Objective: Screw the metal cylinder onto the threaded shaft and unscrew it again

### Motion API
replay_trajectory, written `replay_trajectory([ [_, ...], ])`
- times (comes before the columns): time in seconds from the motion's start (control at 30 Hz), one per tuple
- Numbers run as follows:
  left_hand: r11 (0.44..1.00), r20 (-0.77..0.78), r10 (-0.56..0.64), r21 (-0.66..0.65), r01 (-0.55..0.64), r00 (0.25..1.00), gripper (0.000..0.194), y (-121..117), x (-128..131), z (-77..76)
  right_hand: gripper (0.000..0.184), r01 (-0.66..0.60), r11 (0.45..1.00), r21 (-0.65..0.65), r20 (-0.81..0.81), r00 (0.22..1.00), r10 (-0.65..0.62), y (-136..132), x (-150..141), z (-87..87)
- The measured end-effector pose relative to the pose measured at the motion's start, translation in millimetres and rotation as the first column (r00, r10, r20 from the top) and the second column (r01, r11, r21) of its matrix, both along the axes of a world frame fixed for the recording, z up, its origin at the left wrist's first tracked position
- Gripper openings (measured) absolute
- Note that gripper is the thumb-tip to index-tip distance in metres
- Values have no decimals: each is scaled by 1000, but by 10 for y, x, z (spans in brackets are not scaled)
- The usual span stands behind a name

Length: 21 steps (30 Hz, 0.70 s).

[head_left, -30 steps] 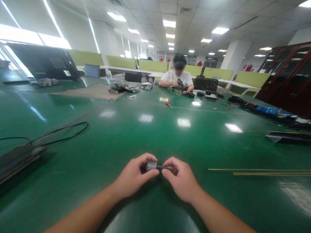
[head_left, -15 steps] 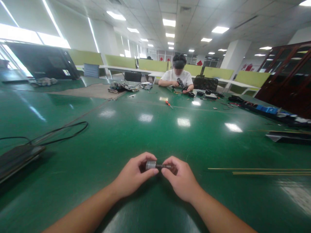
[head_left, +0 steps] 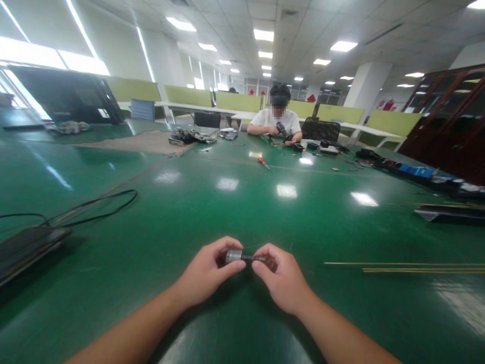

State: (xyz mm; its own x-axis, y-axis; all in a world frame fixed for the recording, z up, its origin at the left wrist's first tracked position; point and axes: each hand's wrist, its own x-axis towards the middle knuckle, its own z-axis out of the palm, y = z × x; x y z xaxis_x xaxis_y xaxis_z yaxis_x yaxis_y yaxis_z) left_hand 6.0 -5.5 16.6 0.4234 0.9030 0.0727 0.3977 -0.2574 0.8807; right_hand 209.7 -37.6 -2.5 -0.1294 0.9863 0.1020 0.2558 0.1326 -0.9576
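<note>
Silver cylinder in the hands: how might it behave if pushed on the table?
The silver cylinder would probably roll, given its round body. Its metallic sheen suggests something stiff, heavy for its size. The glossy table may let it slide.

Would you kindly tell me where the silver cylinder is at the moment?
In the head view, the silver cylinder is low, just left of centre, in the grip of the left hand, with a dark rod running from it to the right hand.
</note>
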Motion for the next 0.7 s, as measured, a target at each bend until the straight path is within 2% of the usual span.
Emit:
replay_trajectory([
  [0.5,999,86,14,-46,-10,996,28,17,-11,-12,7,-6,1000,-1,-42,999,5,-6,8,34],
  [0.7,999,89,2,-53,2,996,30,21,-23,-23,14,-20,1000,0,-49,999,20,7,15,-14],
])
